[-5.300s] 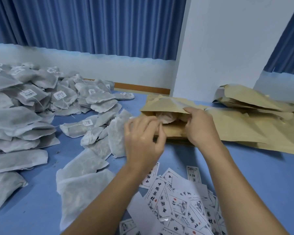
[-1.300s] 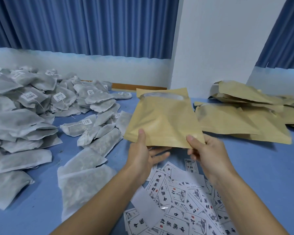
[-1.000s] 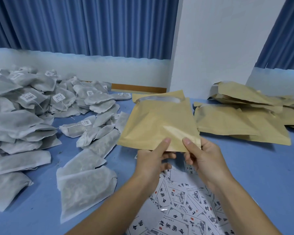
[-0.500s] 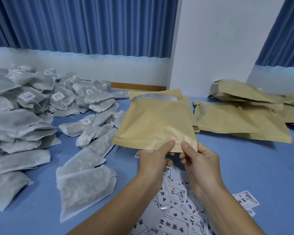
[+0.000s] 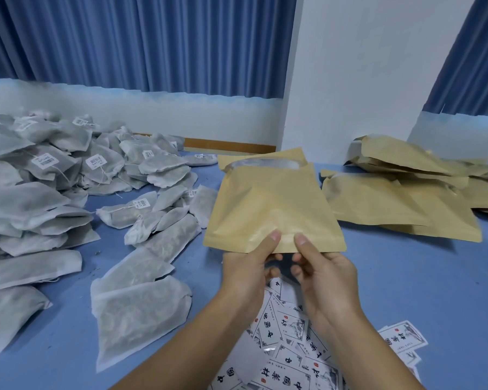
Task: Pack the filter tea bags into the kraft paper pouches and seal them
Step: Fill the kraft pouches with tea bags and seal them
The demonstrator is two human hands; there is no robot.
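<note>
From here, the widest bare stretch of table (image 5: pixel 423 282) is to the right of my hands, between the spare pouches (image 5: pixel 392 201) at the far right and the printed cards (image 5: pixel 288 361) strewn along the near edge. The left side is crowded: tea bags (image 5: pixel 40 192) lie heaped from the far left inward, and loose ones reach almost under the pouch (image 5: pixel 268 209). A narrow blue lane runs between them and my left forearm. A white pillar (image 5: pixel 350 80) closes off the far side.

I hold the pouch off the table, centre view, with its mouth at the far end gaping and pale lining showing. My left hand (image 5: pixel 248 271) and right hand (image 5: pixel 321 274) both pinch its near edge, thumbs on top, close together but apart, fingers curled beneath. I cannot tell what is inside it.
</note>
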